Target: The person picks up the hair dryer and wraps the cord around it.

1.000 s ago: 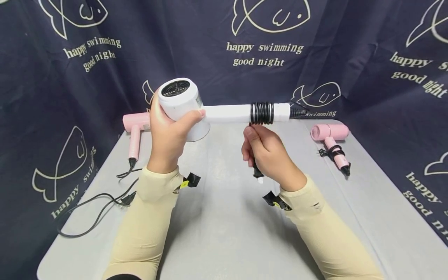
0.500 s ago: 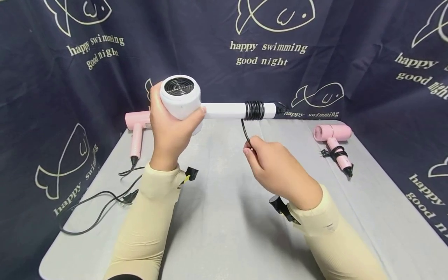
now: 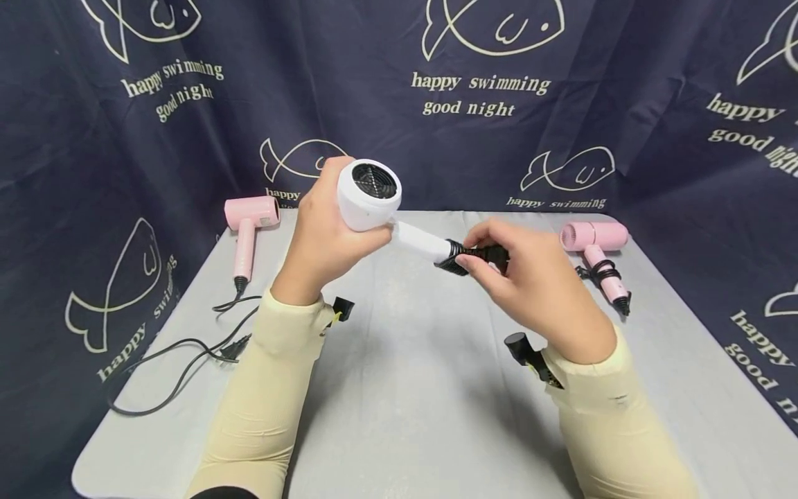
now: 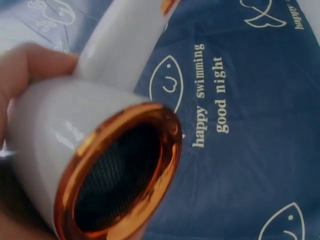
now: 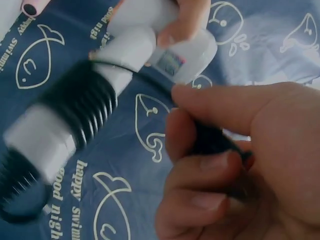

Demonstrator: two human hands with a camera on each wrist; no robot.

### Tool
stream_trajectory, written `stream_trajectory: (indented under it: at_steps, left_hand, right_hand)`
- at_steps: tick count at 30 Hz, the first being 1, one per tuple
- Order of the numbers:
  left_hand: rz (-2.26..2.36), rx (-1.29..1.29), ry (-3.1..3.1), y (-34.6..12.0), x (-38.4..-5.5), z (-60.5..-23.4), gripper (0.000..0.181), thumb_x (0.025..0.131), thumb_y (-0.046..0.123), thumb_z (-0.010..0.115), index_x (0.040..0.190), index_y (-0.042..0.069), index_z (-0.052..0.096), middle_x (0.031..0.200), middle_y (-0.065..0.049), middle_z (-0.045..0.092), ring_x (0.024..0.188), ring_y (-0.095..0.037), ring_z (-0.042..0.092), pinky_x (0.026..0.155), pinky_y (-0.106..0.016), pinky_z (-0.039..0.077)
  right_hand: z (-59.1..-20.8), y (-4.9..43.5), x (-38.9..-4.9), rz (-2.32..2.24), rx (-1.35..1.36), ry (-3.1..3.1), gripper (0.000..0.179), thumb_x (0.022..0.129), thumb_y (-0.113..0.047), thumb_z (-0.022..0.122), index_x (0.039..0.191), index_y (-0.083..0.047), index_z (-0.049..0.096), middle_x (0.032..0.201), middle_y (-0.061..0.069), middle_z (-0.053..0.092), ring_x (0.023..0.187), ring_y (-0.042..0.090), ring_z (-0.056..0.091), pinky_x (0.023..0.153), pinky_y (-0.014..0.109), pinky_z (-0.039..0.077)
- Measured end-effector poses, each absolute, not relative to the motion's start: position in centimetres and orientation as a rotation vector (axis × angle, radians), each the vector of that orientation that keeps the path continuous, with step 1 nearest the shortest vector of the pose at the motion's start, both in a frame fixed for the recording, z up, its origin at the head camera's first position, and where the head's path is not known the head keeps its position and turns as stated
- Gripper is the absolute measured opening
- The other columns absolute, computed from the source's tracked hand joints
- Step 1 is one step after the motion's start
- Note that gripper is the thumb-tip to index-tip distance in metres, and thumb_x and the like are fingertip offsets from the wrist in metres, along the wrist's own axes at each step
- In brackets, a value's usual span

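A white hair dryer is held up over the table, its round rear grille facing the head camera. My left hand grips its barrel, thumb near the start of the handle. In the left wrist view the dryer's front has a copper-coloured ring around a dark mesh. The black cord is wound in several tight turns around the handle's lower part. At the handle's end, my right hand pinches the cord's free length between thumb and fingers, with a dark part of it, possibly the plug, inside the curled fingers.
On the table's left lies a pink hair dryer with its black cord loose and its plug near my left sleeve. Another pink hair dryer, cord wrapped round its handle, lies right. A dark blue printed curtain surrounds the table.
My right hand pulled the cord down from the handle, then rose to the handle's end. The white hair dryer has shifted right, and its handle now slants down and towards me.
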State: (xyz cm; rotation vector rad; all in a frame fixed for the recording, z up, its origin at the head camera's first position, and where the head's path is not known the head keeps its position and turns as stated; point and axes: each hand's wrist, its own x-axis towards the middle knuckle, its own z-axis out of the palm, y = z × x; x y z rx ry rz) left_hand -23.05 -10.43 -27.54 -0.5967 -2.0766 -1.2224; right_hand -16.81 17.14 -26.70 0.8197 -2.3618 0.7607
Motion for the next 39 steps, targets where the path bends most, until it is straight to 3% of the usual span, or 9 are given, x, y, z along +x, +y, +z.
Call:
stream_trajectory:
  at_steps: [5,12,18,22,25,30,34,39]
  left_hand:
    - [-1.275,-0.712,-2.09,-10.8,-23.0,-27.4,0.074,0.062,0.013,0.089,0.128,0.017,0.058,0.108,0.006,0.067,0.089,-0.012,0.062,0.08,-0.034,0.051]
    - [-1.487,-0.883,-1.942,-10.5,-20.1,-25.1,0.07,0.057,-0.011,0.084,0.122,-0.004,0.059,0.111,-0.011,0.063,0.1,-0.018,0.059,0.092,-0.032,0.047]
    - [-1.658,-0.955,-1.776,-10.5,-19.4,-24.4,0.071,0.054,-0.013,0.083,0.121,-0.01,0.058,0.111,-0.004,0.064,0.104,-0.022,0.06,0.099,-0.034,0.046]
    - [-1.779,-0.931,-1.681,-10.5,-19.7,-24.6,0.07,0.055,-0.013,0.081,0.122,-0.005,0.061,0.111,-0.004,0.067,0.105,-0.026,0.062,0.101,-0.035,0.048]
    - [-1.819,-0.895,-1.652,-10.6,-20.2,-25.1,0.072,0.055,-0.013,0.082,0.123,0.001,0.063,0.112,-0.007,0.068,0.105,-0.028,0.063,0.1,-0.037,0.049]
    - [-1.825,-0.887,-1.673,-10.8,-20.5,-25.4,0.074,0.055,-0.013,0.083,0.124,0.003,0.063,0.112,-0.008,0.069,0.104,-0.028,0.064,0.098,-0.037,0.05]
    - [-1.799,-0.937,-1.696,-10.8,-19.4,-24.6,0.072,0.054,-0.012,0.082,0.123,0.0,0.063,0.11,-0.006,0.068,0.103,-0.027,0.063,0.1,-0.036,0.049]
    - [-1.73,-0.988,-1.714,-10.5,-17.8,-23.5,0.069,0.055,-0.01,0.081,0.12,-0.011,0.059,0.108,-0.005,0.067,0.102,-0.028,0.062,0.098,-0.037,0.048]
  right_hand:
    - [-26.4,18.4,-17.9,0.978,0.771,-2.337,0.025,0.08,-0.011,0.089,0.092,-0.02,0.069,0.081,-0.011,0.066,0.063,0.007,0.056,0.058,0.015,0.046]
    - [-26.0,18.9,-18.9,1.245,0.898,-2.275,0.023,0.077,0.004,0.087,0.092,-0.007,0.075,0.089,0.003,0.068,0.074,0.014,0.057,0.061,0.021,0.045]
    - [-27.7,19.5,-21.0,1.57,1.154,-2.233,0.026,0.084,0.012,0.077,0.104,-0.004,0.077,0.106,0.012,0.071,0.09,0.022,0.064,0.071,0.024,0.052]
    - [-28.0,19.3,-21.1,1.811,1.252,-2.165,0.021,0.092,0.012,0.066,0.109,0.006,0.075,0.109,0.023,0.07,0.098,0.032,0.066,0.084,0.032,0.057]
    - [-28.0,19.1,-20.9,1.848,1.223,-2.167,0.02,0.094,0.008,0.065,0.111,0.005,0.076,0.109,0.022,0.066,0.102,0.033,0.06,0.088,0.031,0.053]
    - [-28.0,19.2,-20.7,1.848,1.192,-2.219,0.021,0.093,0.008,0.067,0.11,0.003,0.078,0.103,0.019,0.059,0.096,0.03,0.052,0.08,0.028,0.047]
    - [-28.0,19.1,-20.4,1.859,1.237,-2.292,0.022,0.09,0.008,0.07,0.11,0.002,0.079,0.1,0.016,0.058,0.093,0.028,0.051,0.074,0.026,0.046]
    - [-27.4,18.8,-19.5,1.813,1.206,-2.38,0.021,0.09,0.003,0.075,0.109,-0.004,0.08,0.107,0.015,0.069,0.102,0.032,0.063,0.083,0.027,0.057]
